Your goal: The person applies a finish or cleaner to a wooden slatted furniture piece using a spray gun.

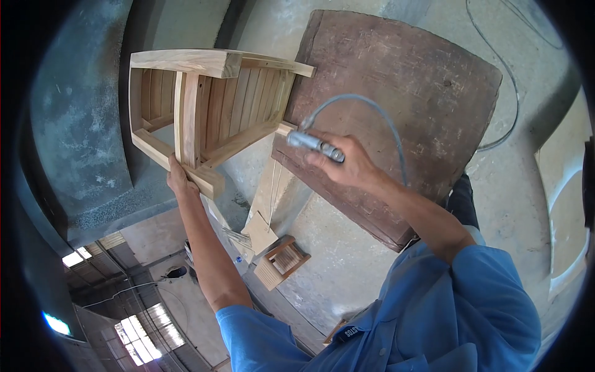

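A light wooden slatted frame with legs [189, 118] stands tilted at the left edge of a worn brown board [403, 105]. My left hand [181, 178] is wrapped round the frame's lower corner, near the end of a leg. Above the board, my right hand [347, 162] holds a silver air tool [315, 145], its front end close to a leg end of the frame. A grey hose [372, 104] curves from the tool over the board. The tool and right hand are slightly blurred.
Below the board, a small wooden slatted piece [282, 263] and a flat light wood offcut [259, 232] lie on the floor. A thin cable [515, 93] runs along the right. A grey-blue surface [87, 136] fills the left, and pale curved panels [564, 186] are at far right.
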### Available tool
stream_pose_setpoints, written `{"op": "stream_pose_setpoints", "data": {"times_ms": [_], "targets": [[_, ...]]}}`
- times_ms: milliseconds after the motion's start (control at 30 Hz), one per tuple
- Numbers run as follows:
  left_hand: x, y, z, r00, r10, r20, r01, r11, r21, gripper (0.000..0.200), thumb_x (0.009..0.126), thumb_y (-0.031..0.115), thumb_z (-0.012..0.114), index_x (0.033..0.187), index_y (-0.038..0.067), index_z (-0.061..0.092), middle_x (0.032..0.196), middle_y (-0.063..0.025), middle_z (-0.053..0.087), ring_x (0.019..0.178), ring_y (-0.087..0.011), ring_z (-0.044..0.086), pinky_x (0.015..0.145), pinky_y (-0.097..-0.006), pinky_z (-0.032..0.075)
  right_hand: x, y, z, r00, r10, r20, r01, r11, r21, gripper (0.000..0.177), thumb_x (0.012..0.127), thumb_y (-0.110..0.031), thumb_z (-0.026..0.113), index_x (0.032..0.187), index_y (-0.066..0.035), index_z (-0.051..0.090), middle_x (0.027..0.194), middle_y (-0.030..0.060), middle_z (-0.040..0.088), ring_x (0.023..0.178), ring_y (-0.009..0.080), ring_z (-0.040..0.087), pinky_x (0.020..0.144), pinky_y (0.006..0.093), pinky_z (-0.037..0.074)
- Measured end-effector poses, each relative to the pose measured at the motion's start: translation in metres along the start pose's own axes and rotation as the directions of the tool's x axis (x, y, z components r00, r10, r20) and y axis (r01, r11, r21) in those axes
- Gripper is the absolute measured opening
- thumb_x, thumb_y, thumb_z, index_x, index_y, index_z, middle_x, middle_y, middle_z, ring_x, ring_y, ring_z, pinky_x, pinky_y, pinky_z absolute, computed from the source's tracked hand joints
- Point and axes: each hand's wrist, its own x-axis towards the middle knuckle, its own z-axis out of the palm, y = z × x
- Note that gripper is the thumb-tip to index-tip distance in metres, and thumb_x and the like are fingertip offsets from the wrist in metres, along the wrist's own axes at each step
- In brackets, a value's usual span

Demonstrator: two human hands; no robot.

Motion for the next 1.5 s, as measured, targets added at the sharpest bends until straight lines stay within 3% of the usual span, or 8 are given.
{"op": "stream_pose_setpoints", "data": {"times_ms": [133, 267, 500, 600, 833, 900, 967, 1500], "targets": [[0.002, -0.002, -0.003, 1.000, 0.012, 0.002, -0.012, 1.000, -0.003, 0.063, 0.086, 0.031, 0.070, 0.127, -0.012, 0.047, 0.114, -0.0200, 0.059, 0.095, -0.0297, 0.066, 0.078, -0.0428, 0.057, 0.017, -0.018, -0.025, 0.994, 0.080, -0.079, -0.084, 0.995, -0.045, 0.049, 0.088, -0.029, 0.073, 0.123, 0.004, 0.063, 0.087, 0.0169, 0.072, 0.076, 0.0148, 0.069, 0.069, 0.0286, 0.053], [0.003, -0.004, -0.002, 0.999, 0.028, 0.026, -0.027, 0.999, -0.034, 0.062, 0.086, 0.030, 0.070, 0.126, -0.012, 0.048, 0.114, -0.0198, 0.059, 0.094, -0.0291, 0.066, 0.077, -0.0425, 0.057, 0.033, -0.014, -0.027, 0.940, -0.179, -0.291, 0.163, 0.983, -0.079, 0.049, 0.088, -0.029, 0.073, 0.124, 0.002, 0.063, 0.084, 0.0136, 0.072, 0.073, 0.0134, 0.067, 0.067, 0.0281, 0.051], [-0.005, 0.000, 0.001, 1.000, 0.013, -0.004, -0.013, 0.999, -0.030, 0.061, 0.086, 0.029, 0.070, 0.126, -0.012, 0.048, 0.114, -0.0202, 0.059, 0.095, -0.0298, 0.066, 0.078, -0.0425, 0.058, 0.024, -0.005, -0.014, 0.977, -0.031, -0.210, 0.008, 0.994, -0.108, 0.047, 0.087, -0.030, 0.074, 0.121, 0.001, 0.065, 0.081, 0.0164, 0.071, 0.071, 0.0184, 0.070, 0.068, 0.0302, 0.053], [-0.002, -0.003, -0.001, 0.999, 0.031, 0.014, -0.031, 0.999, -0.031, 0.062, 0.086, 0.029, 0.070, 0.127, -0.012, 0.047, 0.114, -0.0207, 0.059, 0.096, -0.0303, 0.066, 0.078, -0.0423, 0.058, 0.015, 0.002, -0.004, 0.997, 0.034, -0.062, -0.042, 0.990, -0.137, 0.049, 0.090, -0.025, 0.071, 0.126, 0.006, 0.061, 0.074, 0.0081, 0.067, 0.060, 0.0112, 0.060, 0.053, 0.0265, 0.046], [-0.009, 0.000, 0.001, 0.999, 0.032, 0.018, -0.031, 0.999, -0.042, 0.063, 0.086, 0.029, 0.070, 0.127, -0.012, 0.047, 0.113, -0.0209, 0.059, 0.095, -0.0297, 0.066, 0.078, -0.0420, 0.057, 0.014, 0.029, 0.020, 0.970, -0.240, -0.044, 0.222, 0.942, -0.250, 0.048, 0.090, -0.029, 0.070, 0.125, 0.003, 0.062, 0.077, 0.0124, 0.070, 0.061, 0.0147, 0.066, 0.053, 0.0286, 0.051], [-0.013, 0.001, 0.001, 0.999, 0.039, 0.020, -0.039, 0.999, -0.037, 0.063, 0.086, 0.029, 0.070, 0.126, -0.013, 0.047, 0.113, -0.0208, 0.059, 0.095, -0.0294, 0.066, 0.077, -0.0418, 0.057, 0.022, 0.020, 0.008, 0.993, 0.103, -0.059, -0.113, 0.972, -0.207, 0.046, 0.086, -0.034, 0.074, 0.120, -0.004, 0.067, 0.088, 0.0186, 0.072, 0.076, 0.0262, 0.073, 0.070, 0.0343, 0.055], [-0.016, 0.001, 0.002, 0.999, 0.047, 0.008, -0.047, 0.999, -0.028, 0.061, 0.085, 0.028, 0.069, 0.125, -0.013, 0.048, 0.111, -0.0203, 0.060, 0.093, -0.0288, 0.066, 0.077, -0.0411, 0.057, 0.030, 0.013, -0.006, 0.986, 0.128, -0.111, -0.144, 0.979, -0.147, 0.046, 0.086, -0.035, 0.074, 0.121, -0.005, 0.067, 0.089, 0.0175, 0.073, 0.077, 0.0231, 0.072, 0.072, 0.0330, 0.055], [-0.027, 0.004, 0.006, 0.997, 0.081, 0.008, -0.081, 0.997, -0.012, 0.062, 0.085, 0.030, 0.068, 0.124, -0.012, 0.047, 0.109, -0.0206, 0.059, 0.088, -0.0276, 0.066, 0.072, -0.0401, 0.056, 0.071, 0.053, -0.029, 0.940, 0.011, -0.340, -0.120, 0.946, -0.302, 0.048, 0.088, -0.042, 0.070, 0.125, -0.011, 0.066, 0.097, 0.0120, 0.074, 0.089, 0.0252, 0.072, 0.078, 0.0343, 0.054]]}}
